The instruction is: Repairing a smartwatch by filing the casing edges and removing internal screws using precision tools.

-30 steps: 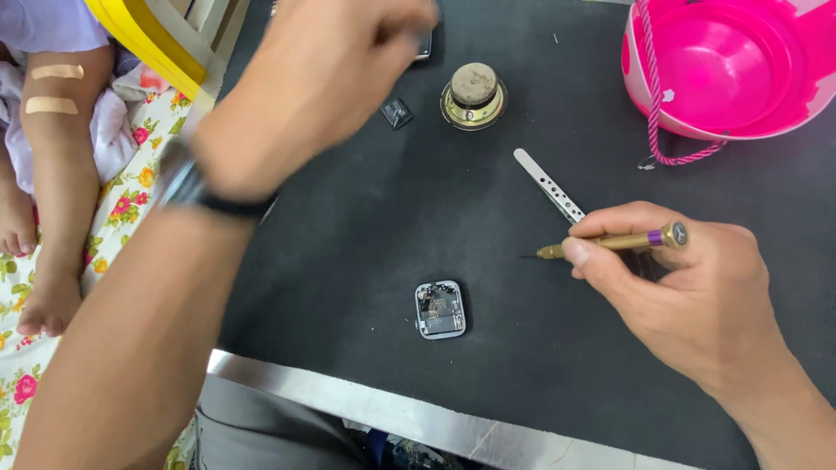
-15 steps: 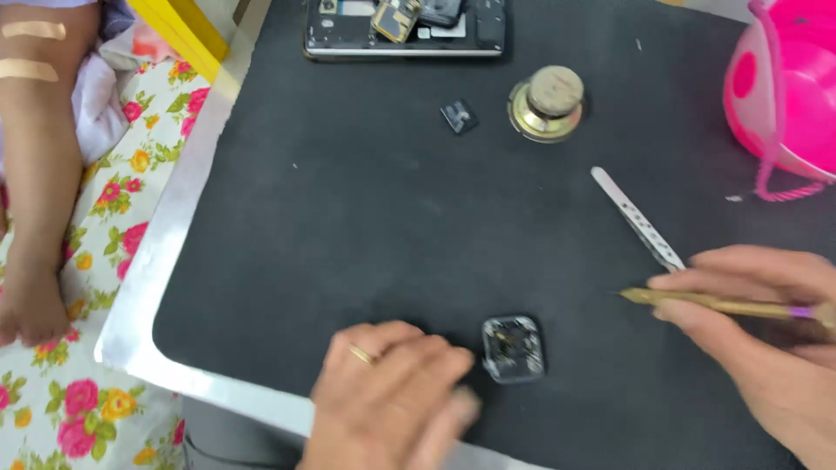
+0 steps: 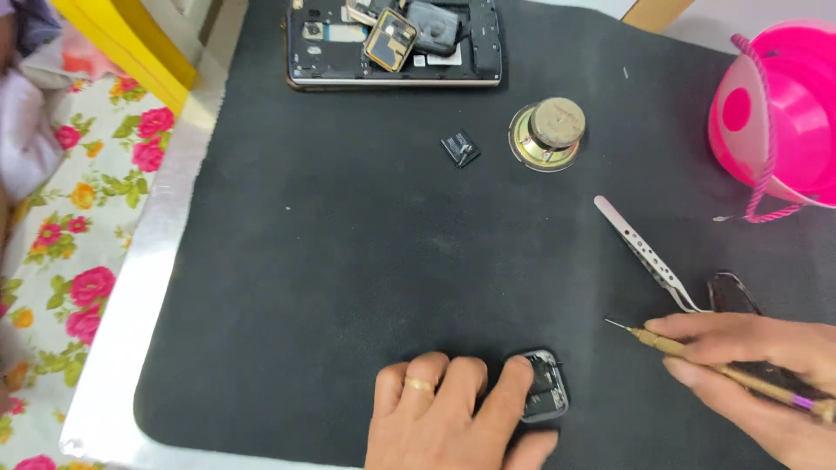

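While left fingers [image 3: 509,392] press the rounded metal module [image 3: 545,397] at lower centre, right fingers [image 3: 697,329] grip a slim brass screwdriver [image 3: 723,365], its tip pointing upper left.

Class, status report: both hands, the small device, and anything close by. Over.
Left hand fingers resting on small open grey watch case. Right hand gripping thin brass screwdriver. Silver metal tweezers lying close by.

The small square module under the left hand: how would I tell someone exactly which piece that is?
Start at the black mat and go to its near edge, where the left hand rests. The small square module lies at that hand's fingertips, left of the right hand holding a thin gold screwdriver. Unlike the smaller black chip farther up, it has a grey rounded frame with open innards.
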